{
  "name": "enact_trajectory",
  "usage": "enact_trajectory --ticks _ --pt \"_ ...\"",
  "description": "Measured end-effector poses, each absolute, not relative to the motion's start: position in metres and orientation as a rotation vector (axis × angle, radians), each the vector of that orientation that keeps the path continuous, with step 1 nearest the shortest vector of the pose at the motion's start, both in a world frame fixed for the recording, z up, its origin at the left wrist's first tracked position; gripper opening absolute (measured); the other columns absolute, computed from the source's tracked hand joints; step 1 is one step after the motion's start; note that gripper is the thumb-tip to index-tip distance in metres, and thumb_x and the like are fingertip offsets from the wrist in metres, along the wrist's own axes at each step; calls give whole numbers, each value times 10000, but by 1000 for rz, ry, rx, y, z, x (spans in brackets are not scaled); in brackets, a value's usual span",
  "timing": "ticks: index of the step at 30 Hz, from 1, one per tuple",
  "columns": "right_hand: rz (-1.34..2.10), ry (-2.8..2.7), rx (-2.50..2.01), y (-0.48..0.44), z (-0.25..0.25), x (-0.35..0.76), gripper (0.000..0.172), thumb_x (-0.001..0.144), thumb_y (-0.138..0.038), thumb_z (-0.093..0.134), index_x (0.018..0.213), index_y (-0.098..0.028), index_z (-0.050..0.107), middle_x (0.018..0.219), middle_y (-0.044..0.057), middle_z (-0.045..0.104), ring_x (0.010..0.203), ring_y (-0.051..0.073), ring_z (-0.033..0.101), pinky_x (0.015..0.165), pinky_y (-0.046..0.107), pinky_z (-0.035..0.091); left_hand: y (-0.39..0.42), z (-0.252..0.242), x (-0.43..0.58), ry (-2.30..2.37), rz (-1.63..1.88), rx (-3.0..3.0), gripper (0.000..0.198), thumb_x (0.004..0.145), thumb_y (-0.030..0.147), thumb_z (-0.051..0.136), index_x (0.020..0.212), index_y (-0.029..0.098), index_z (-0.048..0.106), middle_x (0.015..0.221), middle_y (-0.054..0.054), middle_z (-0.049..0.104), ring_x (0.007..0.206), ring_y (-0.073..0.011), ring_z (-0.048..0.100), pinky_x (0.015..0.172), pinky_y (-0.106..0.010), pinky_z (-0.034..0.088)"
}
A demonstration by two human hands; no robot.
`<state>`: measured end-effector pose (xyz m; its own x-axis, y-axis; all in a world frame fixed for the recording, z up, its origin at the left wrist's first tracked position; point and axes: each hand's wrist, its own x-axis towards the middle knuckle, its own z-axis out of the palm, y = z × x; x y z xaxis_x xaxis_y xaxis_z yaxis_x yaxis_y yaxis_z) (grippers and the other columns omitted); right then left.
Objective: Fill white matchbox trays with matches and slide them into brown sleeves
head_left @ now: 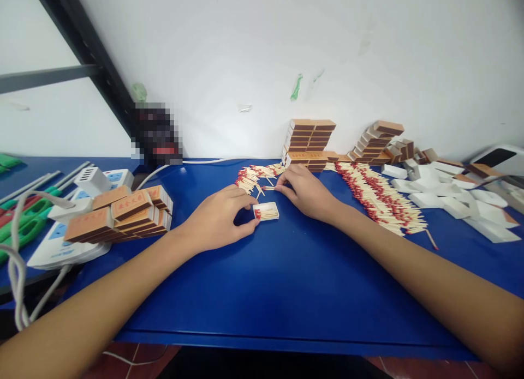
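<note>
Matchbox tray (pixel 268 206), part-filled, located mid-frame. Stacked matchboxes (pixel 311 133) stand behind it, upper centre; rows of matches (pixel 376 199) and white trays (pixel 426 200) occupy the right; boxes (pixel 131 207) resting on a power strip (pixel 53 251) crowd the left. Blue tabletop (pixel 254 292) shows below the hands to its front edge, lower frame. Left hand (pixel 221 215) pinches the tray's left end; right hand (pixel 305 188), beyond its right end, meets loose matches (pixel 249 180), grip indeterminable.

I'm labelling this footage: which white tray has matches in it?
The one tray at the left hand; matches lie inside it, while the white trays piled at the right show none.
</note>
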<state>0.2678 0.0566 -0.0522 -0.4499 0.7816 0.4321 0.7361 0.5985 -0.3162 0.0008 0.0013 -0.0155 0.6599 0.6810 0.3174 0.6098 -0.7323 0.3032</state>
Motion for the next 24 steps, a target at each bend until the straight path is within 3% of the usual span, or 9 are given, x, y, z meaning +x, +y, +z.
enact_trajectory --ticks 10,24 --pt "160 -2358 -1227 56 -48 271 140 1012 -290 566 898 -218 603 1025 126 641 1044 310 563 953 469 468 1 -14 1 1070 586 2692 215 943 327 678 1111 200 720 1051 -60 753 1039 -252 668 919 -421 561" --pt "196 -2369 -1138 32 -24 270 158 1044 -286 478 907 -234 537 1023 126 616 996 300 535 884 454 455 0 -14 1 1066 603 2703 215 935 313 685 1111 196 722 1052 -73 750 1049 -262 674 924 -426 566"
